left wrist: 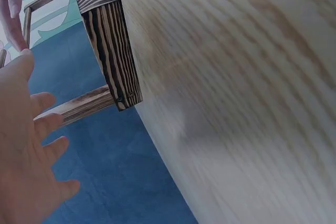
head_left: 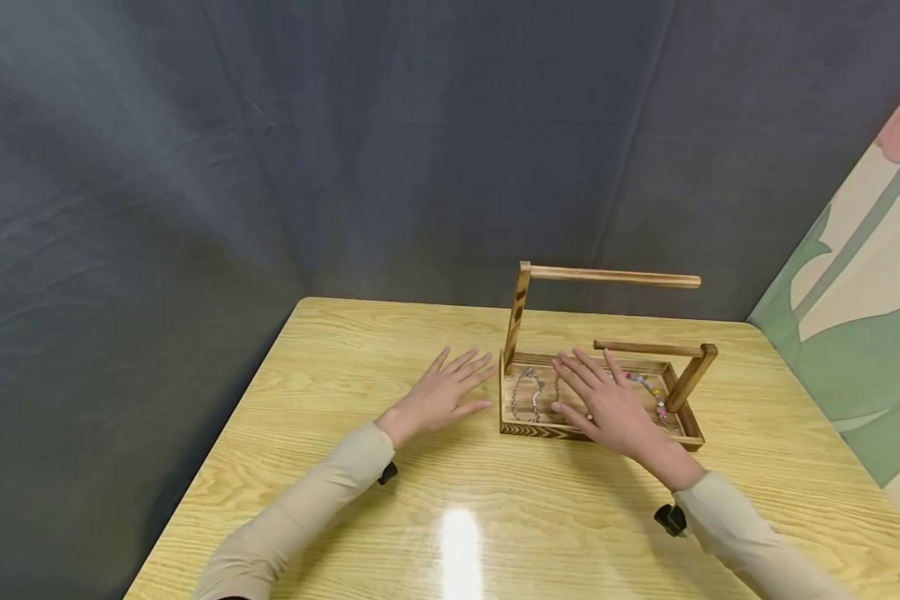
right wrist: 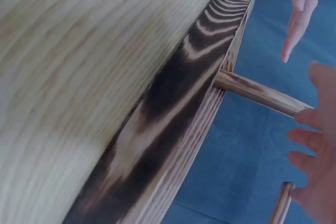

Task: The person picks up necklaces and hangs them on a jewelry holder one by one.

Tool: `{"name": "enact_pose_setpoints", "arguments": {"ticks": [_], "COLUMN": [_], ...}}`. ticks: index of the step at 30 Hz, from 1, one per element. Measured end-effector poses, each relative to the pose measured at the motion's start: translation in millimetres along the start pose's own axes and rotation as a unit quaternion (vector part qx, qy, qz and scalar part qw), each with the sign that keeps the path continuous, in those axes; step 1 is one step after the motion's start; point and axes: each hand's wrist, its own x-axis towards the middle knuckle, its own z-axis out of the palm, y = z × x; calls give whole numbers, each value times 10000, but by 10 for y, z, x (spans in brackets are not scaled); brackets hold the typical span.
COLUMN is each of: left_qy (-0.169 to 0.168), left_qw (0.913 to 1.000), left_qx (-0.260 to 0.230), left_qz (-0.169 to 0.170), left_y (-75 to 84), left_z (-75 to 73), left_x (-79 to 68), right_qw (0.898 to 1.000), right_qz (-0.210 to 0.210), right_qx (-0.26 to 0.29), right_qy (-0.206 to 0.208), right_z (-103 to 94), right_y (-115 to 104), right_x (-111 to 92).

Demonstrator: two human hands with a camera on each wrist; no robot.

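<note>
A wooden jewelry stand has a shallow tray (head_left: 540, 431) as its base, with a tall post and bar (head_left: 615, 277) at its left end and a lower post and bar (head_left: 648, 348) at its right. My right hand (head_left: 607, 408) hovers over the tray, fingers spread and holding nothing. Partly beneath it lie a silver chain bracelet (head_left: 536, 402) and a colorful beaded bracelet (head_left: 661, 408). Just left of the tray, my left hand (head_left: 442, 398) is held over the table with its fingers spread. In the left wrist view, the tray's dark-grained end (left wrist: 113, 51) stands beyond that hand.
The light wood-grain table (head_left: 330, 358) extends around the stand. A dark blue-grey curtain (head_left: 420, 150) hangs behind and to the left. At right is a panel with a flower pattern (head_left: 870, 333). A bright reflection (head_left: 461, 554) shows on the tabletop near the front.
</note>
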Motion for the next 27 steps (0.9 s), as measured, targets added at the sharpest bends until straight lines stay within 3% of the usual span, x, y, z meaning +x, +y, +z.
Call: {"name": "enact_pose_setpoints", "arguments": {"ticks": [4,17,27], "left_qy": [-133,-96,57], "left_qw": [9997,9992,9987], "left_qx": [-157,-378,-496], "left_qz": [-92,-38,-120], "left_y": [-1,71,116], "left_z": [49,149,142], "left_x": [20,39,67], "right_qw": [9999,9971,9980], "right_qz": [50,253,424], "right_qx": [72,684,326], "right_qy": [90,229,345], "right_z": [33,179,269], "right_y": [-25,-105,-88], "right_x": [33,54,71]}}
